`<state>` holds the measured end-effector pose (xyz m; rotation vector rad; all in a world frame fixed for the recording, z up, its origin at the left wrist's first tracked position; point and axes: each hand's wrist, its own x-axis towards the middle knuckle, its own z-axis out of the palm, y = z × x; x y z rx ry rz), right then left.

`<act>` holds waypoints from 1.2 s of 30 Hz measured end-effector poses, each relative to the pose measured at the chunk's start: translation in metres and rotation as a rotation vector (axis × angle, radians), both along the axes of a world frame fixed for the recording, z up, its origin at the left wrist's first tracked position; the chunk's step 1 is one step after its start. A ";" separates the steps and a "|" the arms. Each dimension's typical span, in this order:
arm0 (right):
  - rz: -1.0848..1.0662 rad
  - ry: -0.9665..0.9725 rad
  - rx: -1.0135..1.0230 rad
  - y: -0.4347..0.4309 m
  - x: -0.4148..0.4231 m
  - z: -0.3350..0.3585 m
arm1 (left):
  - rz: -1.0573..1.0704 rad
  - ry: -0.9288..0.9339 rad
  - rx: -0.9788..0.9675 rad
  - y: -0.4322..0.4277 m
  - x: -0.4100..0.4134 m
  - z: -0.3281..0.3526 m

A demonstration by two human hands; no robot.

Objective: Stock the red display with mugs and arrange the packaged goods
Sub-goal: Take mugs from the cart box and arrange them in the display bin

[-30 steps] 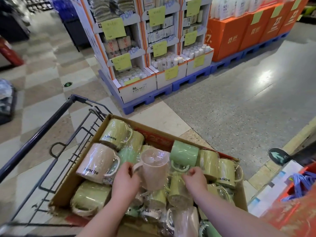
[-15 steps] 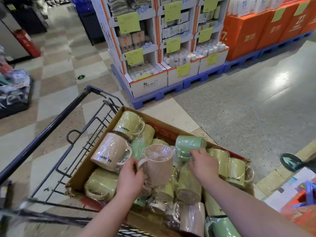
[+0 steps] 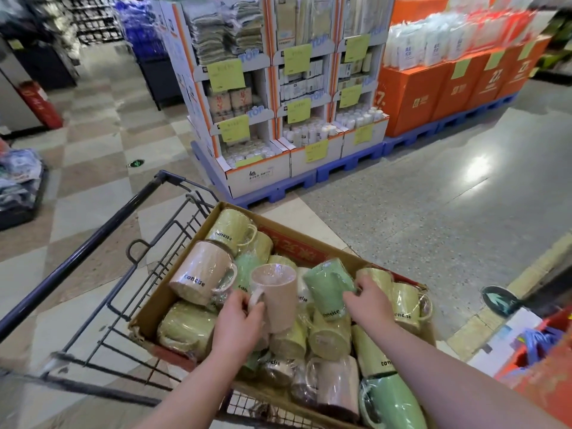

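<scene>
A cardboard box (image 3: 173, 283) rests in a shopping cart (image 3: 130, 209) and holds several plastic-wrapped mugs in yellow-green, beige and mint. My left hand (image 3: 240, 320) grips the handle of an upright beige mug (image 3: 278, 295), raised above the pile. My right hand (image 3: 368, 303) holds a mint-green mug (image 3: 328, 283), tilted and lifted off the others. The red display (image 3: 544, 376) shows at the lower right edge, with blue packaged goods (image 3: 534, 343) in it.
A white cardboard display (image 3: 266, 174) on blue pallets stands ahead, stocked with towels and bottles. Orange boxes (image 3: 433, 97) with white packages stand to its right. Grey floor opens on the right; checkered tiles run to the left.
My right hand has closed on the mint-green mug and lifted it out of the pile. My left hand has kept hold of the beige mug. The view has tilted up.
</scene>
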<state>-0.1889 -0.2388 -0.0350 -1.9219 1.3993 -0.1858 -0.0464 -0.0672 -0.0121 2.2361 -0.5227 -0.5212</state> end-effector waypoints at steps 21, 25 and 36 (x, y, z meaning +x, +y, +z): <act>-0.237 -0.280 0.114 0.164 -0.148 0.026 | -0.241 0.087 -0.082 0.096 -0.115 0.003; -0.309 -0.271 0.110 0.177 -0.180 0.021 | -0.315 0.104 -0.098 0.099 -0.138 0.004; -0.505 -0.325 -0.047 0.199 -0.288 0.024 | -0.633 0.164 -0.141 0.066 -0.225 0.011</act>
